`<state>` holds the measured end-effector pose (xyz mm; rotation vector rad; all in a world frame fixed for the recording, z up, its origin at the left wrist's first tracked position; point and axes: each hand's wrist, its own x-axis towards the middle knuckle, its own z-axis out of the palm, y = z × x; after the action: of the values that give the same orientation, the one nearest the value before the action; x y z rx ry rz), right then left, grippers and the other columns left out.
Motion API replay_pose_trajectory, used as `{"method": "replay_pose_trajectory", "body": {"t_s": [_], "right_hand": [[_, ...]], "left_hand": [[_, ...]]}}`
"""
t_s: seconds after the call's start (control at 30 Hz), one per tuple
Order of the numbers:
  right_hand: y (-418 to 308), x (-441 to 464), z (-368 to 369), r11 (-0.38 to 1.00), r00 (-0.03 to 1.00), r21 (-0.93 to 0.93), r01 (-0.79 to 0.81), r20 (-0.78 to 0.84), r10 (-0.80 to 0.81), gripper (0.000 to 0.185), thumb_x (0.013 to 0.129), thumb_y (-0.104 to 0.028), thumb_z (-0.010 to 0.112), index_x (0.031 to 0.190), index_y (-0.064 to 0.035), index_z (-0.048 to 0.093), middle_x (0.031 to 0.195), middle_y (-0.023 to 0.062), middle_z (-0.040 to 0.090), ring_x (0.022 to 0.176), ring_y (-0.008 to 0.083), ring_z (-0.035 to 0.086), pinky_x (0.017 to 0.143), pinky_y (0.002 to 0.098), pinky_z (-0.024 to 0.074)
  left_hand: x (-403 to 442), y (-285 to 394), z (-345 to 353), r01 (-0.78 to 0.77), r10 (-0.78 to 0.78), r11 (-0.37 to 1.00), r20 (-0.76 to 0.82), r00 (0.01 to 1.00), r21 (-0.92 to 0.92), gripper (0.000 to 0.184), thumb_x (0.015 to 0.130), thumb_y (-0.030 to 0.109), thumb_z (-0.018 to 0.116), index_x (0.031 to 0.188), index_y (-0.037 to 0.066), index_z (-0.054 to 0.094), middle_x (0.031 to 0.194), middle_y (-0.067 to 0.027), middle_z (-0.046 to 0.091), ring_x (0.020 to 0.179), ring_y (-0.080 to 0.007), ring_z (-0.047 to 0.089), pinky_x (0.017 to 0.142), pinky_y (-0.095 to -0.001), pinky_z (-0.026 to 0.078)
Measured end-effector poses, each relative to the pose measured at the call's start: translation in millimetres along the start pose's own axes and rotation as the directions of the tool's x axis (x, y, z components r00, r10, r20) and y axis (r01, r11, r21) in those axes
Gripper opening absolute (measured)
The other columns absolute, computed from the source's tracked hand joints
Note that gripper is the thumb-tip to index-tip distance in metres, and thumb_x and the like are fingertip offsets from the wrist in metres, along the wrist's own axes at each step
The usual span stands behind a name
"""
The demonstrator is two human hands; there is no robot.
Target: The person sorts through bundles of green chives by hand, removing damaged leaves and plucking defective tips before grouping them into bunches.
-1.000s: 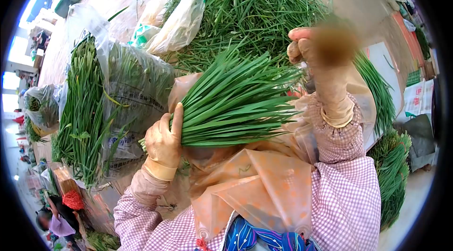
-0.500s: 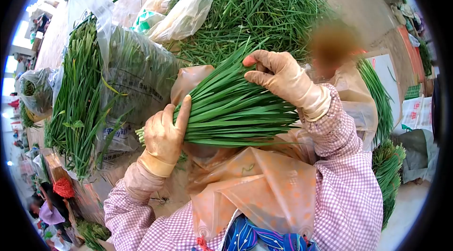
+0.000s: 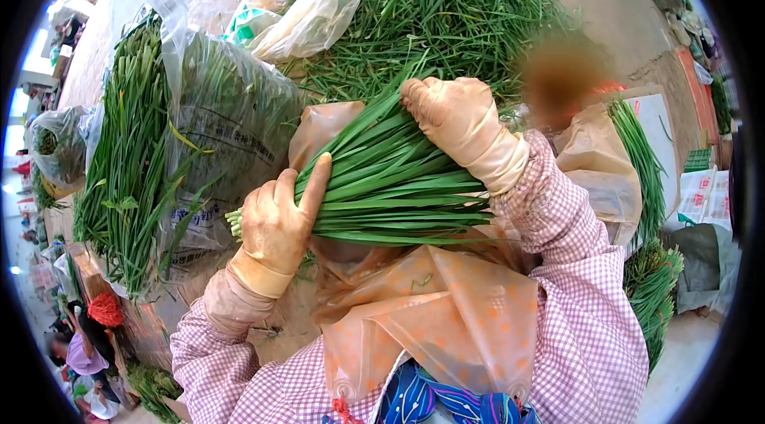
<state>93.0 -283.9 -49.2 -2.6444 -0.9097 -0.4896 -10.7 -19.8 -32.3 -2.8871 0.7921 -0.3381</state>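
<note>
A fanned bunch of garlic chives (image 3: 390, 185) lies across my lap, its pale cut ends at the left and its flat green leaves spread to the right. My left hand (image 3: 279, 217), in a tan rubber glove, grips the bunch near the stem ends, with the thumb along the top. My gloved right hand (image 3: 458, 117) is closed at the upper edge of the leaves, fingers curled against them; the fingertips are partly hidden. An orange-dotted plastic apron (image 3: 446, 304) covers my lap beneath the bunch.
Loose green leaves (image 3: 438, 17) are heaped ahead. At the left stands a clear plastic bag (image 3: 231, 137) beside upright chives (image 3: 127, 161). A white bag (image 3: 319, 17) lies by the heap. More chives (image 3: 649, 288) are at the right. A person (image 3: 84, 352) is far left.
My right hand has moved left and its fingers have closed onto the upper leaves. The left hand keeps its grip on the bunch, nearly unmoved.
</note>
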Motion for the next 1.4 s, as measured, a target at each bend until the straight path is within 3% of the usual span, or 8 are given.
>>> {"method": "replay_pose_trajectory", "body": {"t_s": [0.3, 0.47, 0.6, 0.7, 0.97, 1.13, 1.3, 1.4], "right_hand": [[33, -3, 18, 0.973, 0.981, -0.168, -0.156, -0.143, 0.133, 0.01, 0.089, -0.017, 0.053, 0.082, -0.0115, 0.059, 0.064, 0.0101, 0.06, 0.055, 0.0284, 0.063, 0.048, 0.0403, 0.0496], [115, -25, -12, 0.877, 0.83, 0.207, -0.434, -0.286, 0.478, 0.025, 0.092, -0.028, 0.062, 0.092, -0.0029, 0.068, 0.076, 0.0065, 0.067, 0.065, 0.0169, 0.061, 0.062, 0.03, 0.0487], [134, -34, -30, 0.401, 0.686, 0.778, -0.484, 0.053, 0.726, 0.024, 0.094, -0.026, 0.063, 0.094, -0.0025, 0.066, 0.069, -0.0021, 0.06, 0.058, 0.0068, 0.05, 0.055, 0.0214, 0.041], [110, -26, -49, 0.34, 0.844, 0.855, -0.391, 0.186, 0.502, 0.028, 0.093, -0.023, 0.064, 0.112, -0.0025, 0.06, 0.079, -0.0027, 0.06, 0.067, 0.0047, 0.052, 0.062, 0.019, 0.0439], [-55, 12, -7, 0.753, 0.975, 0.649, 0.11, 0.076, -0.208, 0.095, 0.068, -0.045, 0.081, 0.14, -0.0001, 0.038, 0.131, 0.0222, 0.049, 0.12, 0.0353, 0.051, 0.102, 0.0439, 0.0413], [-94, -12, -9, 0.92, 0.962, 0.384, -0.08, 0.272, -0.03, 0.113, 0.06, -0.044, 0.085, 0.149, -0.0074, 0.023, 0.135, 0.0241, 0.043, 0.115, 0.0434, 0.051, 0.095, 0.0453, 0.0455], [-87, -32, 10, 0.877, 0.984, 0.459, -0.143, 0.158, 0.078, 0.115, 0.061, -0.042, 0.086, 0.149, -0.0058, 0.021, 0.13, 0.024, 0.049, 0.111, 0.0407, 0.056, 0.09, 0.0416, 0.049], [-89, -33, 10, 0.886, 0.978, 0.432, -0.169, 0.185, 0.097, 0.112, 0.062, -0.043, 0.086, 0.145, -0.0013, 0.025, 0.124, 0.0233, 0.055, 0.107, 0.0378, 0.059, 0.089, 0.0403, 0.0497]], "left_hand": [[4, 1, -4, -0.017, 0.017, 0.999, -0.004, 1.0, 0.046, 0.06, 0.077, 0.008, 0.057, 0.136, 0.015, 0.052, 0.099, -0.0126, 0.062, 0.079, -0.0263, 0.064, 0.069, -0.0372, 0.054], [2, -3, 1, -0.04, 0.048, 0.996, -0.11, 0.993, 0.077, 0.062, 0.074, 0.011, 0.057, 0.135, 0.019, 0.052, 0.093, -0.0087, 0.058, 0.068, -0.02, 0.058, 0.059, -0.0326, 0.051], [4, 1, -5, -0.019, 0.021, 0.999, -0.034, 0.999, 0.05, 0.057, 0.077, 0.01, 0.057, 0.134, 0.017, 0.054, 0.101, -0.0122, 0.062, 0.081, -0.0267, 0.064, 0.07, -0.0369, 0.053], [8, 0, -9, -0.046, 0.047, 0.998, -0.019, 0.999, 0.04, 0.057, 0.077, 0.011, 0.056, 0.133, 0.018, 0.054, 0.101, -0.0117, 0.062, 0.08, -0.0256, 0.063, 0.07, -0.0362, 0.053], [25, -4, -11, -0.097, 0.105, 0.989, -0.07, 0.992, 0.114, 0.051, 0.078, 0.015, 0.056, 0.128, 0.017, 0.056, 0.106, -0.0082, 0.061, 0.088, -0.0223, 0.061, 0.086, -0.0426, 0.047], [4, 8, -2, 0.033, -0.022, 0.999, -0.244, 0.969, 0.041, 0.038, 0.083, 0.016, 0.054, 0.121, 0.016, 0.059, 0.132, -0.0139, 0.054, 0.126, -0.0312, 0.047, 0.112, -0.0592, 0.014], [-55, 32, -18, 0.136, -0.132, 0.991, -0.286, 0.949, -0.006, 0.04, 0.081, 0.01, 0.061, 0.12, 0.019, 0.061, 0.126, -0.0113, 0.058, 0.121, -0.0345, 0.05, 0.111, -0.0607, 0.018], [-97, 52, -9, 0.192, -0.345, 0.88, -0.308, 0.887, -0.434, 0.036, 0.073, 0.009, 0.07, 0.108, 0.012, 0.066, 0.114, -0.0112, 0.062, 0.115, -0.0328, 0.054, 0.111, -0.0549, 0.024]]}}
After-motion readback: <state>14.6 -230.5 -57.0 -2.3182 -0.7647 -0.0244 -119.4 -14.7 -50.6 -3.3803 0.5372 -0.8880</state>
